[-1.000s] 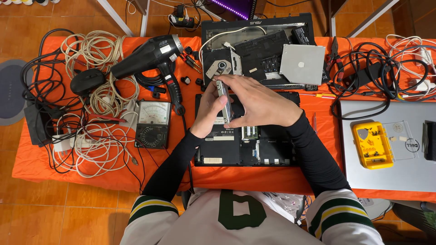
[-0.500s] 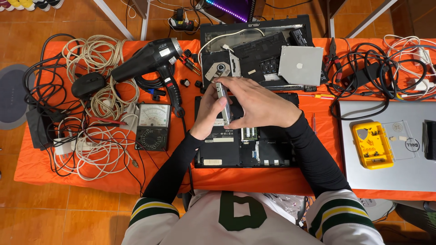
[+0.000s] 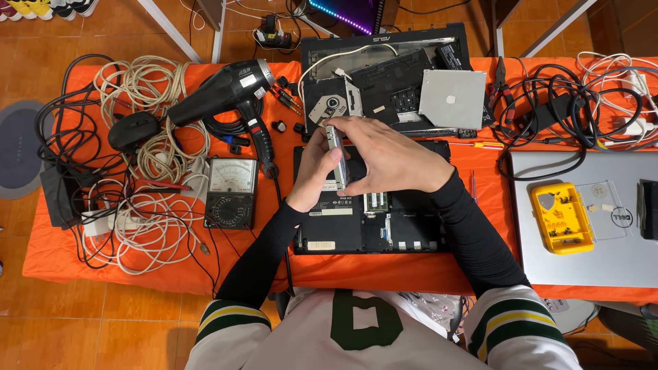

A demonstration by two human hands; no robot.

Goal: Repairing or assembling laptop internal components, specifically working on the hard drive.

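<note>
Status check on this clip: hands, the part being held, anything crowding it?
Left hand and right hand both grip a thin silver metal drive on edge. Open black laptop base beneath. Black heat gun alongside, clear.

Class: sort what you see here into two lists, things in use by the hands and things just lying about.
In use: slim silver metal drive, left hand, right hand, opened black laptop base.

Lying about: black hair dryer, analogue multimeter, yellow plastic screw tray, closed silver laptop.
</note>
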